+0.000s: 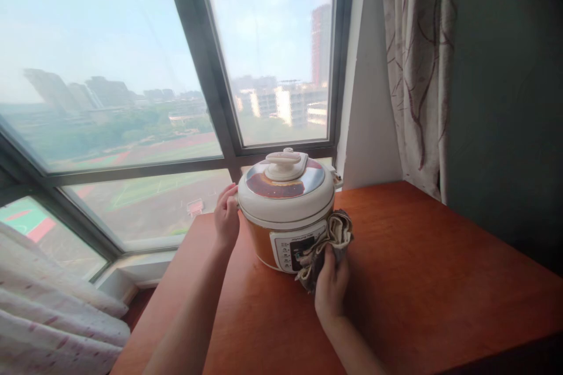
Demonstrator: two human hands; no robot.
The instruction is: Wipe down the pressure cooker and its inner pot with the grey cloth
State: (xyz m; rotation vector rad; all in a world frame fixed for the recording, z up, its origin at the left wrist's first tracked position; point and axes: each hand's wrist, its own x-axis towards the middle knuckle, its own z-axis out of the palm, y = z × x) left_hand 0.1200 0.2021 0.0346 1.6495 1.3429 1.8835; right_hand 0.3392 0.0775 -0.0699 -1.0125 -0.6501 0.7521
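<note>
A white and orange electric pressure cooker stands on a reddish-brown wooden table, close to the window. Its lid is on, with a white handle on top. My left hand rests against the cooker's left side at the lid rim, fingers curled on it. My right hand grips a crumpled grey and beige cloth and presses it against the cooker's front right, beside the control panel.
A large window with dark frames runs behind the table. A patterned curtain hangs at the right by a dark wall. White bedding lies at the lower left, below the table's left edge.
</note>
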